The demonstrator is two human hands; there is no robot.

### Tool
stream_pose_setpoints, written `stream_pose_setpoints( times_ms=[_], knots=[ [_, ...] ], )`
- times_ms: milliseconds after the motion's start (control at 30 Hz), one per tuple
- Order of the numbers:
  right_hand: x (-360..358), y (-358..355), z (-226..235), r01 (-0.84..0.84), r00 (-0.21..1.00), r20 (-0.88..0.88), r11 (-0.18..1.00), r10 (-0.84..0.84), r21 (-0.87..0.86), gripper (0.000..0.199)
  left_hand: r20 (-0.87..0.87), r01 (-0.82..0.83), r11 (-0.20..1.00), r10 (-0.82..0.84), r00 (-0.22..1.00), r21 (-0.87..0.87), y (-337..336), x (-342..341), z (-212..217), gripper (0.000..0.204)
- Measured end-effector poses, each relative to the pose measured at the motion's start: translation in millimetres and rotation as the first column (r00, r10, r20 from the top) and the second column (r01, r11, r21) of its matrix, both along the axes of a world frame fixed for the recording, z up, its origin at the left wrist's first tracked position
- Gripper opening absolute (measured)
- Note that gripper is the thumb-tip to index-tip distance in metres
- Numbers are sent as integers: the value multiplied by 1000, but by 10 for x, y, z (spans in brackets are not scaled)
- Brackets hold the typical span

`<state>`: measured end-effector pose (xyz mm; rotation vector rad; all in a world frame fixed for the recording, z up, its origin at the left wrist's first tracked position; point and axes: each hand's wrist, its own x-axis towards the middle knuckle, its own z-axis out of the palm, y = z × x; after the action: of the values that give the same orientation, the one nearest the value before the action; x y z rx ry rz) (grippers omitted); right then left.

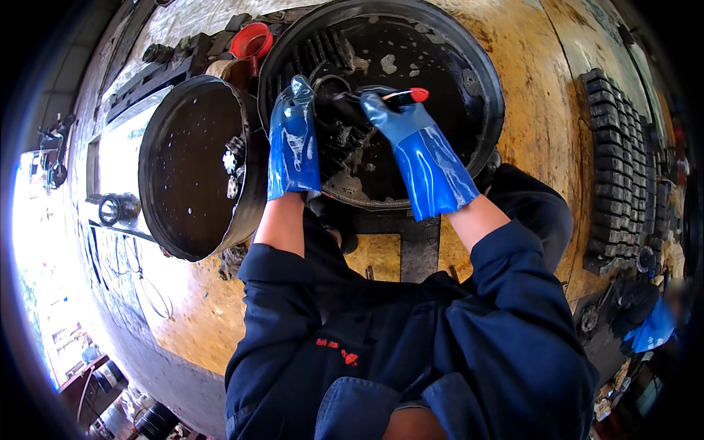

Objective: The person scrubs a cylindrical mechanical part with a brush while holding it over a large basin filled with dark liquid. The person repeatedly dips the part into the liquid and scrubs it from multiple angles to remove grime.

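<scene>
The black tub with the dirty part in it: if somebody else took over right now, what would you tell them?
Left hand, blue-gloved, steadies the dark finned metal part inside the soapy black tub.
Right hand, fingers closed on a red-tipped brush handle, at the part.
Second black tub on the left holds small metal pieces.
Done: part wet and foamy.
Left: grime shows on the part.

Two basins sit side by side on the floor ahead of me: the larger basin to the right, the smaller basin tilted against its left. Both my hands reach into the larger one, left hand beside right hand, a brush in the right. A funnel lies behind the smaller basin; rows of parts lie far right.
</scene>
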<state>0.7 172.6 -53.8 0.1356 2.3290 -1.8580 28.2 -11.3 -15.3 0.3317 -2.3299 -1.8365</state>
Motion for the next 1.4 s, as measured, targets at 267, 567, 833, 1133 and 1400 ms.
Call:
stream_pose_setpoints(
  times_ms=[267,567,833,1133,1400],
  knots=[
    [-85,120,-71,-126,992,2,985,127,115,26,116,11,1000,-11,993,0,335,131,514,55],
    [-22,39,-60,84,896,-393,790,206,607,24,35,53,982,-60,998,181,161,85,224,51],
    [112,89,-265,156,828,-538,855,160,495,24,74,28,989,-39,997,147,155,63,203,49],
    [806,623,-994,-171,983,13,879,184,444,30,-126,80,922,-137,983,-379,97,-246,-364,48],
    [34,245,425,-321,944,188,886,271,335,73,-146,96,899,-173,974,-427,112,-135,-628,54]
  ],
)
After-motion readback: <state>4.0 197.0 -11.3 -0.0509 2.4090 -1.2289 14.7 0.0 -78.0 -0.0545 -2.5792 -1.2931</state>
